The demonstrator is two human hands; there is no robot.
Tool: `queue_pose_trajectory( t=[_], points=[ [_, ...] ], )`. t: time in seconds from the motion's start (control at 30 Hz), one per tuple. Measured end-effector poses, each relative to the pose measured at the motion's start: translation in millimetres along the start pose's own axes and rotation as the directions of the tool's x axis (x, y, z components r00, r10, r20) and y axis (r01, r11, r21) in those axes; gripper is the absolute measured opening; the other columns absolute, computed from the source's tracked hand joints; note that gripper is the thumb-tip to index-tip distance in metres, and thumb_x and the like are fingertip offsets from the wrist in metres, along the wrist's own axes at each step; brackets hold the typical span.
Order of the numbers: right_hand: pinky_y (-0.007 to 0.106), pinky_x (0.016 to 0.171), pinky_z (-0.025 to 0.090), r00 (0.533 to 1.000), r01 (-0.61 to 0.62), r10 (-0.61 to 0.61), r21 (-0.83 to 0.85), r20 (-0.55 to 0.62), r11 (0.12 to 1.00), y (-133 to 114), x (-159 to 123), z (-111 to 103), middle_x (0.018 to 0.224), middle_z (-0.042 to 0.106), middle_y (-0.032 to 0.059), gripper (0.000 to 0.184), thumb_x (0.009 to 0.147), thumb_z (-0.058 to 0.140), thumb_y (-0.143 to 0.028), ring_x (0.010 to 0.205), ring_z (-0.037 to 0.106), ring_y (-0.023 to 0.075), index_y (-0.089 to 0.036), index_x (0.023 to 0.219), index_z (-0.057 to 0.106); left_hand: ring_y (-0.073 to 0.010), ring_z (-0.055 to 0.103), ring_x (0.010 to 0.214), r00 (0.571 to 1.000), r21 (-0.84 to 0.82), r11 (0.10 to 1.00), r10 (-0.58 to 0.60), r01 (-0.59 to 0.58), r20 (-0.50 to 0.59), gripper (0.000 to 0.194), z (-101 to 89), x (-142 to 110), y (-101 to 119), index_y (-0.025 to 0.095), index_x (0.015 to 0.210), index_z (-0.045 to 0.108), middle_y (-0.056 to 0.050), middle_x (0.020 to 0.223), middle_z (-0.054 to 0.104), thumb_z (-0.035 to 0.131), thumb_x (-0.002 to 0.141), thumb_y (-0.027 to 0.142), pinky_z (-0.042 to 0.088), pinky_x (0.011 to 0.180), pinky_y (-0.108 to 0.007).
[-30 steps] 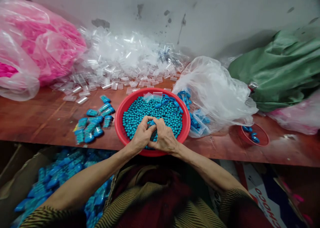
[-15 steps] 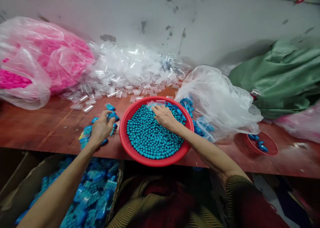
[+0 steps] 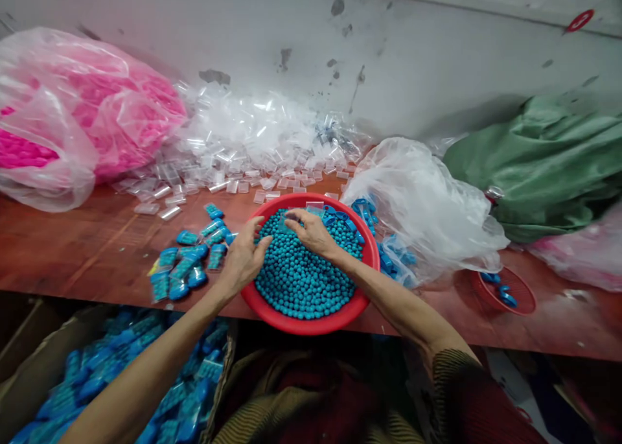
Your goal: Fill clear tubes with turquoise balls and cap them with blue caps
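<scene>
Fingers [image 3: 257, 227] of the left hand [image 3: 243, 259] are spread and loosely curved, released, grasping nothing; the fingertips reach over the near-left rim of the red basin [image 3: 311, 324], just above the blue beads [image 3: 301, 279]. Right hand [image 3: 313, 231] lies further in, over the far part of the bead heap. Its thumb and forefinger are pinched on a small clear bag [image 3: 286, 218]; the bag is partly blurred, so its contents cannot be told. Both hands are near each other, not touching.

Just beyond the right fingertips, at the far rim of the basin: one more empty clear bag [image 3: 315, 205] and several blue clip-like pieces [image 3: 340, 218] resting on the beads.

Left of the left fingers, on the reddish-brown table [image 3: 87, 243]: a cluster of filled blue packets [image 3: 189, 259], close to the basin, not touching the hand. Below the left forearm, under the table edge, a carton [image 3: 43, 366] holds many more blue packets.

Beyond both hands, against the wall: a heap of empty clear bags [image 3: 243, 146]. Far left of it, a large bag of pink goods [image 3: 82, 113].

Right of the right fingers: a crumpled clear plastic sack [image 3: 427, 204] with blue pieces at its mouth, touching the basin side. Further right, a small red basket [image 3: 508, 292] with a few blue pieces, and a green sack [image 3: 544, 165] behind.
</scene>
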State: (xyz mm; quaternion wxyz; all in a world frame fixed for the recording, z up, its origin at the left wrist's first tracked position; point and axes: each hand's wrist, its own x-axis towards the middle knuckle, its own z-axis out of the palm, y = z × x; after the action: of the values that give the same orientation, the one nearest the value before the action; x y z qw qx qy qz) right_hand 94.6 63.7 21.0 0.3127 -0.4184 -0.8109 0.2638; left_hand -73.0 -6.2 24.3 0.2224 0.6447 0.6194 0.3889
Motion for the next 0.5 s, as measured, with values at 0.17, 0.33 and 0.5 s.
queue_pose_trajectory(
  t=[0.17,0.33,0.5],
  points=[
    [0.020,0.048,0.042,0.922,-0.373,0.237,0.535,0.307,0.758,-9,-50,9,0.069,0.055,-0.0030,0.030,0.092,0.038,-0.033,0.050,0.048,0.0074,-0.018,0.109,0.057,-0.0162,0.060,0.062,0.821,-0.337,0.852,-0.170,0.400,0.546,0.041,25.8,-9,19,0.017,0.110,0.042,-0.004,0.083,0.059,0.046,0.079,0.044,0.045,0.051,-0.027],
    [0.025,0.060,0.048,0.900,-0.311,0.216,0.211,0.377,0.927,7,-66,-20,0.083,0.062,0.0029,0.037,0.089,0.048,-0.027,0.064,0.057,0.0119,-0.014,0.123,0.050,-0.0161,0.057,0.055,0.778,0.069,0.972,-0.221,0.224,0.588,0.030,26.3,-12,13,0.019,0.105,0.045,-0.001,0.073,0.056,0.041,0.082,0.037,0.042,0.050,-0.026],
    [0.034,0.085,0.045,0.983,-0.083,0.156,-0.528,0.095,0.845,25,-40,-48,0.119,0.054,0.0126,0.035,0.091,0.041,-0.019,0.104,0.053,0.0229,-0.016,0.125,0.051,-0.0314,0.060,0.096,0.807,0.487,0.873,-0.260,-0.038,0.530,0.019,46.1,6,19,0.017,0.089,0.056,-0.015,0.095,0.065,0.046,0.082,0.031,0.043,0.080,-0.041]
  ],
)
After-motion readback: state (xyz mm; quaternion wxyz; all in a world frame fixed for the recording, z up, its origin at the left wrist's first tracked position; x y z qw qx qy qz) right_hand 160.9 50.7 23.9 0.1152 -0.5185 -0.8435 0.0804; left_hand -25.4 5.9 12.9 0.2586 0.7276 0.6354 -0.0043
